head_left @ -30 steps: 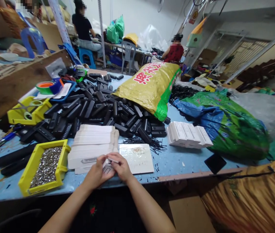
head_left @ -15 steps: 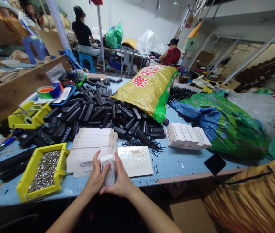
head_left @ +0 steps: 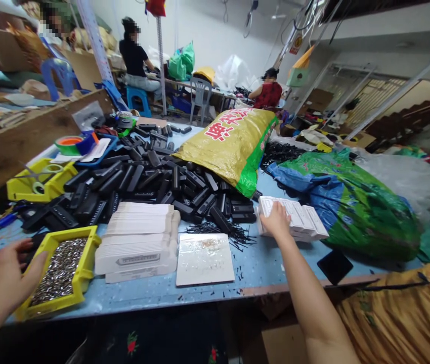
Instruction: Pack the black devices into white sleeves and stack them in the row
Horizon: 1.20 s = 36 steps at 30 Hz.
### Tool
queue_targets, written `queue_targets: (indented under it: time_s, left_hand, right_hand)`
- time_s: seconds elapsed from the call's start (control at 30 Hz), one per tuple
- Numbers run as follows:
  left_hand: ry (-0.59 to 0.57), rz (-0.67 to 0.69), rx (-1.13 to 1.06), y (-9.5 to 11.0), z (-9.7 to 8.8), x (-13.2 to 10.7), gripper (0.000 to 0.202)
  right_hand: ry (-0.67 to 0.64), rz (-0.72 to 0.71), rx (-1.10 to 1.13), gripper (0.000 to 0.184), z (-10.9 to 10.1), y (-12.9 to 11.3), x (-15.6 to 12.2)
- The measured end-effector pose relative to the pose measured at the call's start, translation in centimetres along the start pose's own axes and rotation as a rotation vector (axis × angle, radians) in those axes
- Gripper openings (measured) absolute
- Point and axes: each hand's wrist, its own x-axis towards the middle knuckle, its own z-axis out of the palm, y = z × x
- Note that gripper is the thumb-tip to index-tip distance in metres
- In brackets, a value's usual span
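My right hand [head_left: 276,220] is on the left end of a stack of small white boxes [head_left: 308,218], its fingers bent over a box there. How firmly it grips is partly hidden. At the far left, my left hand [head_left: 8,275] is over dark long objects, thumb and fingers apart, beside a yellow bin [head_left: 57,268] of small shiny metal parts. Between the hands lie a pile of flat white cartons [head_left: 135,242] and a white board [head_left: 205,260] with a glossy, speckled surface.
Many black oblong pieces [head_left: 154,177] are heaped behind the cartons. A gold sack [head_left: 226,141] lies on them, and a green and blue bag [head_left: 367,202] is at right. A black square [head_left: 335,266] sits at the table's front edge. People sit farther back.
Both hands were together around a white box in front of the cartons. My right hand has moved right to the box stack, and my left hand has moved left past the yellow bin.
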Motion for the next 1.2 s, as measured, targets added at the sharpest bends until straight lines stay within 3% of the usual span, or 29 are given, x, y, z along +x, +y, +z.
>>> queue_targets:
  time_s: [0.07,0.13,0.23,0.3,0.4,0.47,0.57,0.67,0.7,0.77,0.83,0.87,0.93,1.0,1.1,1.2]
  left_hand:
    - [-0.152,0.127,0.117,-0.9,0.1,-0.5,0.033]
    - [-0.244,0.194,0.088,-0.9,0.3,-1.5,0.03]
    - [-0.189,0.087,-0.073,-0.6,0.7,-2.4,0.023]
    - [-0.124,-0.042,-0.165,-0.8,1.1,-2.1,0.019]
    - [-0.065,-0.144,-0.217,-1.8,1.8,-1.1,0.018]
    - [-0.065,-0.151,-0.237,-2.4,1.9,-0.7,0.02]
    - [-0.131,-0.064,-0.216,-2.3,1.0,-1.3,0.02]
    - [-0.252,0.041,-0.174,-0.1,-0.2,-3.6,0.019]
    - [-0.285,0.017,-0.229,1.2,-0.4,-4.7,0.023]
    - [-0.342,-0.121,-0.568,4.7,0.1,-7.4,0.034]
    - [-0.519,-0.254,-0.903,8.6,1.6,-10.3,0.038]
    - [-0.617,-0.326,-1.051,10.5,2.6,-11.6,0.037]
    - [-0.767,-0.493,-1.289,13.6,4.3,-13.9,0.035]
    - [-0.831,-0.598,-1.431,15.7,5.3,-15.4,0.033]
    - [-0.821,-0.593,-1.518,17.0,5.5,-16.2,0.028]
    - [-0.835,-0.565,-1.541,17.3,5.0,-16.2,0.024]
  right_hand:
    - [-0.006,0.034,-0.007,0.071,-0.3,0.4,0.2]
    - [-0.034,0.078,-0.028,0.067,-0.6,0.3,0.4]
    - [0.097,0.067,0.016,0.062,-0.5,-1.4,-0.1]
    - [0.134,-0.127,0.194,0.056,0.6,-3.7,-1.2]
    - [-0.102,-0.347,0.582,0.044,3.6,-7.4,-3.5]
    - [-0.178,-0.301,0.736,0.041,5.5,-8.9,-4.7]
    - [-0.122,-0.23,0.847,0.043,7.0,-9.2,-6.1]
    - [-0.139,-0.193,1.028,0.049,6.6,-9.0,-8.8]
    - [-0.223,-0.17,1.159,0.05,6.2,-9.2,-10.1]
    - [-0.538,-0.097,1.456,0.049,5.3,-10.4,-13.2]
    - [-0.823,-0.008,1.689,0.048,4.1,-12.1,-16.3]
    - [-0.878,0.013,1.757,0.044,3.5,-13.1,-17.6]
    - [-0.829,0.002,1.895,0.033,2.0,-14.8,-19.5]
    - [-0.711,-0.063,2.024,0.037,0.6,-16.2,-20.4]
    - [-0.441,-0.091,2.166,0.025,-0.9,-17.7,-20.7]
    - [-0.195,-0.012,2.224,0.019,-1.3,-18.8,-20.8]
